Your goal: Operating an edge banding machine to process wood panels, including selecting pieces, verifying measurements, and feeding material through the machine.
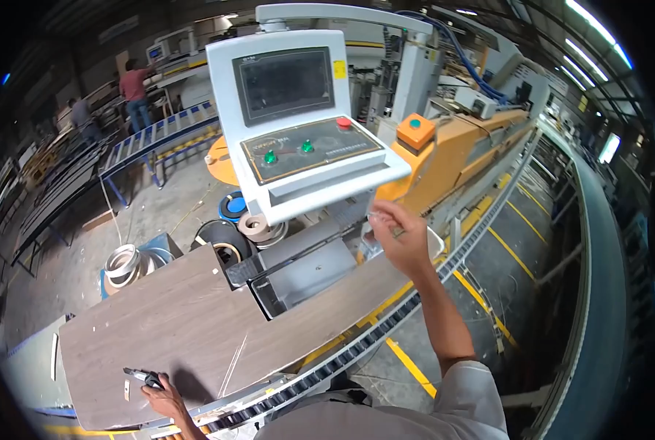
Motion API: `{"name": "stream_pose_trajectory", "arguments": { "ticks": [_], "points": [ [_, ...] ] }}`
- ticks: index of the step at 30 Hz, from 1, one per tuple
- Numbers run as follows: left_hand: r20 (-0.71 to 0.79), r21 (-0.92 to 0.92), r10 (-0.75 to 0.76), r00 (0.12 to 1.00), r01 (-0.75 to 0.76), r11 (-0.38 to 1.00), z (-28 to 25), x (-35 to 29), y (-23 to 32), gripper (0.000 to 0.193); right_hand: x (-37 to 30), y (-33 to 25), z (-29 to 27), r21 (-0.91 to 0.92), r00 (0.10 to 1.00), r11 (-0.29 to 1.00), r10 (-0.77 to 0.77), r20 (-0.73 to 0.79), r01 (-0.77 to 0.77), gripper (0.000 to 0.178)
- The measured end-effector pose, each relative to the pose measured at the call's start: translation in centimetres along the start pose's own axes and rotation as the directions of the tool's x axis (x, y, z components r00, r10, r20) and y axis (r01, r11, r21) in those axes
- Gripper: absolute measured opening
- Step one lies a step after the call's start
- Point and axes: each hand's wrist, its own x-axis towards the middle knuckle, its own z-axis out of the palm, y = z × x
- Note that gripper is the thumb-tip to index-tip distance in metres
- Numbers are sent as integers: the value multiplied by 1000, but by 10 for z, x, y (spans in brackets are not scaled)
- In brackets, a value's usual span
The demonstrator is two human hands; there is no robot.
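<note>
At the lower left, my left hand is closed around a utility knife with a dark handle, held just over the brown wood-grain board. My right hand is raised beyond the board's right part, below the right corner of the white control console. Its fingers are curled into a pinch, with a small pale, see-through bit at the fingertips that is too unclear to name. A grey metal plate shows in the board's cut-out, left of this hand.
Rolls of edge banding stand on the floor at left; another roll sits behind the board. An orange machine runs off to the right. A roller track passes along the board's near edge. Two people work at the far left.
</note>
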Motion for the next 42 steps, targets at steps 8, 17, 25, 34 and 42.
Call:
{"name": "stream_pose_trajectory", "arguments": {
  "ticks": [8, 17, 25, 34, 42],
  "points": [
    [-121, -155, 121, 985, -139, 978, 24, -90, 125, 52, 217, 62, 77, -371, 858, 780, -402, 319, 504, 71],
    [-212, -34, 184, 960, -195, 980, 50, -105, 131, 56, 290, 94, 156, -468, 786, 654, -346, 513, 594, 67],
    [-195, -76, 172, 965, -190, 979, 46, -102, 135, 54, 304, 93, 173, -423, 756, 638, -440, 484, 643, 61],
    [-179, -87, 169, 969, -187, 978, 48, -103, 136, 56, 303, 97, 178, -440, 804, 691, -372, 464, 573, 57],
    [-177, -83, 171, 969, -188, 979, 42, -103, 141, 54, 300, 104, 171, -437, 837, 724, -376, 397, 533, 54]
  ]
}}
